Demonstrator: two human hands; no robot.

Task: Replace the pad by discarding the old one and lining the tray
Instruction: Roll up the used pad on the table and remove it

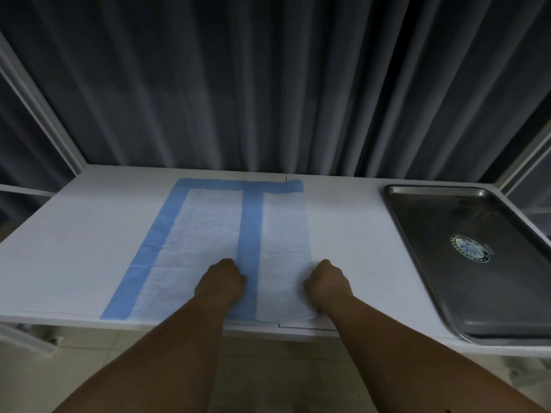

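Note:
A white absorbent pad [205,234] with blue borders lies flat on the white table [74,248], its right part folded over so a blue strip runs down the middle. My left hand [220,283] rests on the pad beside that strip, fingers curled under. My right hand [326,283] sits at the pad's right edge, fingers curled as well. Whether either hand pinches the pad cannot be made out. A bare steel tray [417,222] with a round sticker in it stands at the right end of the table.
Dark grey curtains [268,84] hang behind the table. White frame bars [38,108] rise at the back left and right corners. The table's front edge runs just below my wrists, with tiled floor [268,368] underneath.

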